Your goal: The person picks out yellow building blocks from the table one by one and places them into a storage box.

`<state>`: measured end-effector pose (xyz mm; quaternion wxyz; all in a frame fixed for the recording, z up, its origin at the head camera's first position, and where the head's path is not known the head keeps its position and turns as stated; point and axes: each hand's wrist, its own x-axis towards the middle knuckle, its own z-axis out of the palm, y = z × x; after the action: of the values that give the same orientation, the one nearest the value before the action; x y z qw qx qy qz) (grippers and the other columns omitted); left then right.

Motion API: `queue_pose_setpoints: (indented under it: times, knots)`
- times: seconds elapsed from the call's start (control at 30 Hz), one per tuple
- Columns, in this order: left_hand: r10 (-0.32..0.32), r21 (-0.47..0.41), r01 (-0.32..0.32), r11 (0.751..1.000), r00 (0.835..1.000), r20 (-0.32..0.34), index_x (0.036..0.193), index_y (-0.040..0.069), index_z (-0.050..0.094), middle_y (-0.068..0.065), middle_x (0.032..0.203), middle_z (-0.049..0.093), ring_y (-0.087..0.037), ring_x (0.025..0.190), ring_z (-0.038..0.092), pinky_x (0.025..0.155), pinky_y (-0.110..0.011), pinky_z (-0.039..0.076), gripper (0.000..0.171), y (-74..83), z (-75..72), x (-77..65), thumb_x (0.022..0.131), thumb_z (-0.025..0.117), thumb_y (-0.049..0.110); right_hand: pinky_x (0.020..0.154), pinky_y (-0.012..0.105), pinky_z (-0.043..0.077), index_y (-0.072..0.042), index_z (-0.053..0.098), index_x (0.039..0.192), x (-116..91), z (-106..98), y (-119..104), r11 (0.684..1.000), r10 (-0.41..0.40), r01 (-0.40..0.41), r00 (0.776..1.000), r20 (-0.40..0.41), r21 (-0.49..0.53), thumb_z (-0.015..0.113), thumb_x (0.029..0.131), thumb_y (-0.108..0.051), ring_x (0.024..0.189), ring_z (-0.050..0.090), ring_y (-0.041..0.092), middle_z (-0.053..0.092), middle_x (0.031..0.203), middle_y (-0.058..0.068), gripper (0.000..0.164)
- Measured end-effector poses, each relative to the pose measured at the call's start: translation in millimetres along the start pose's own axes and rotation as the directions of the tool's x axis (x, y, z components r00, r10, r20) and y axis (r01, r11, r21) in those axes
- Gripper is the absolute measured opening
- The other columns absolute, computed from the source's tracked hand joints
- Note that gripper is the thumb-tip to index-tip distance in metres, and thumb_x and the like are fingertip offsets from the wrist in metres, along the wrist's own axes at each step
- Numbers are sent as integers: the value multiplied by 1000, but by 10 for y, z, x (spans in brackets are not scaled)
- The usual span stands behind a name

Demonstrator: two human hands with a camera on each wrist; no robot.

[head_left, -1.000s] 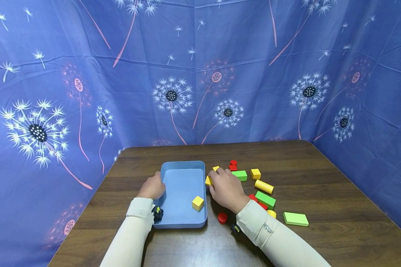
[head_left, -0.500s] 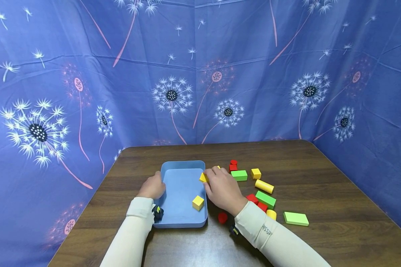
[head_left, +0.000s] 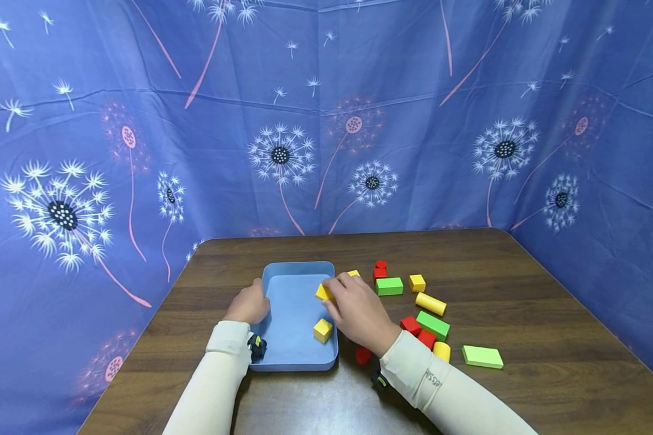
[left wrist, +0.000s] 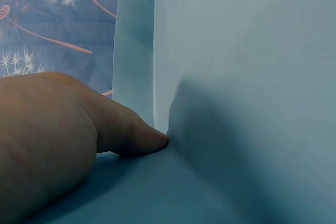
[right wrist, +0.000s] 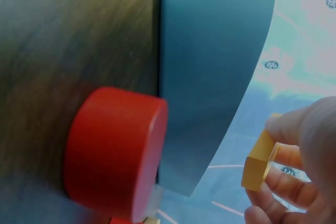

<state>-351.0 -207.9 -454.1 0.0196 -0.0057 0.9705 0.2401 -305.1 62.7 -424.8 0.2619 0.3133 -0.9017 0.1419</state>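
Note:
My left hand [head_left: 248,304] grips the left wall of a shallow blue tray [head_left: 288,308]; in the left wrist view the thumb [left wrist: 134,135] presses inside it. Above the tray's right side, my right hand [head_left: 359,311] pinches a small yellow block [head_left: 324,293] between thumb and fingers. The right wrist view shows this yellow block [right wrist: 255,171] held in the air past the tray's outer wall [right wrist: 210,66]. One yellow cube [head_left: 323,331] lies on the tray floor, near the right wall.
Right of the tray lie a red cylinder [head_left: 363,355], green blocks [head_left: 389,286], [head_left: 433,326], a light green block [head_left: 482,356], red blocks [head_left: 410,325], a yellow cylinder [head_left: 430,304] and a yellow cube [head_left: 416,283]. A patterned blue curtain [head_left: 326,199] hangs behind the table [head_left: 566,338].
My right hand has lifted the yellow block from beside the tray and carried it left, over the tray's right wall. The left hand and the tray have stayed put.

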Motion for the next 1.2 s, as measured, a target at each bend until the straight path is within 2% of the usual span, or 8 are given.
queue_pose_setpoints:
  times: [0.3, 0.53, 0.73, 1.2]
  knots:
    - [9, 7, -9, 1000, 1000, -11, 141, -9, 24, -31, 127, 49, -40, 104, 54, 81, -58, 50, 55, -3, 0, -8, 95, 44, 14, 66, 29, 45, -18, 59, 118, -7, 42, -52, 996, -88, 88, 996, -3, 9, 67, 87, -31, 80, 43, 11, 53, 94, -5, 35]
    - [6, 10, -6, 1000, 1000, -6, 141, -9, 23, -32, 127, 49, -40, 103, 55, 80, -59, 51, 55, -4, 3, 4, 95, 44, 13, 66, 30, 42, -18, 60, 115, -26, 80, -120, 987, -160, 160, 986, 39, -4, 70, 85, -31, 78, 41, 12, 51, 93, -5, 34]
    - [4, 5, -4, 1000, 1000, -5, 141, -8, 23, -31, 127, 49, -39, 103, 55, 81, -58, 50, 56, 1, -3, 2, 95, 43, 14, 69, 31, 43, -20, 60, 115, -52, 103, -163, 982, -189, 189, 980, 54, 6, 70, 85, -32, 80, 42, 12, 51, 93, -5, 34]
    - [4, 2, -4, 1000, 1000, -1, 141, -8, 22, -32, 128, 48, -40, 105, 54, 80, -59, 50, 56, -1, -5, -9, 94, 44, 13, 59, 28, 39, -23, 63, 113, -91, 106, -232, 973, -233, 231, 966, 112, 27, 69, 85, -34, 80, 41, 9, 52, 94, -8, 31]
